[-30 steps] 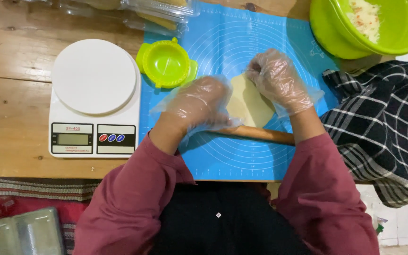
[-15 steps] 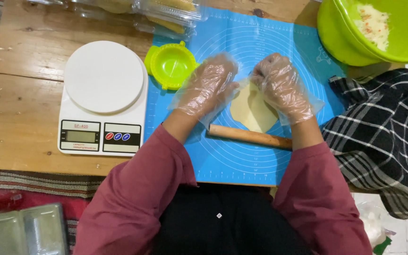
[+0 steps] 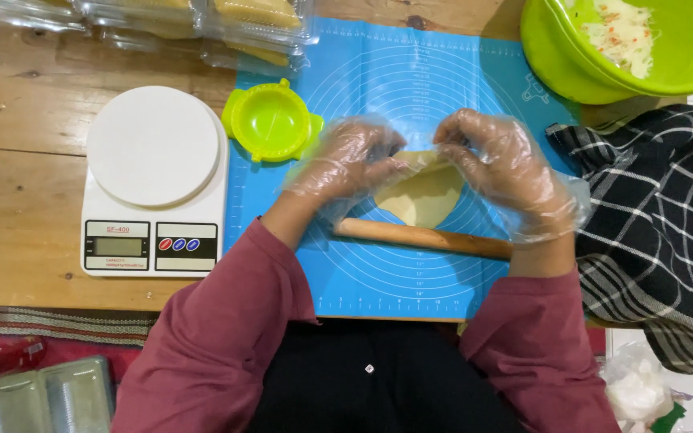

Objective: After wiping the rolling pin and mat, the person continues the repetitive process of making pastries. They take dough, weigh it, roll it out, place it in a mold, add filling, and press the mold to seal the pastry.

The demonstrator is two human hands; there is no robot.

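Observation:
A thin sheet of pale dough (image 3: pixel 423 196) hangs just above the blue silicone mat (image 3: pixel 378 72). My left hand (image 3: pixel 346 164) and my right hand (image 3: pixel 503 164), both in clear plastic gloves, pinch its upper edge from either side. A wooden rolling pin (image 3: pixel 427 238) lies on the mat just below the dough. A lime-green round dumpling press (image 3: pixel 270 122) sits open at the mat's left edge, a little left of my left hand.
A white kitchen scale (image 3: pixel 154 180) stands on the wooden table (image 3: pixel 18 144) at left. A green bowl (image 3: pixel 571 60) with shredded filling is at top right. A black checked cloth (image 3: pixel 659 216) lies at right. Clear plastic trays (image 3: pixel 202 20) line the far edge.
Both hands moved from pressing flat on the dough to pinching its top edge and lifting it. The camera view shifted closer.

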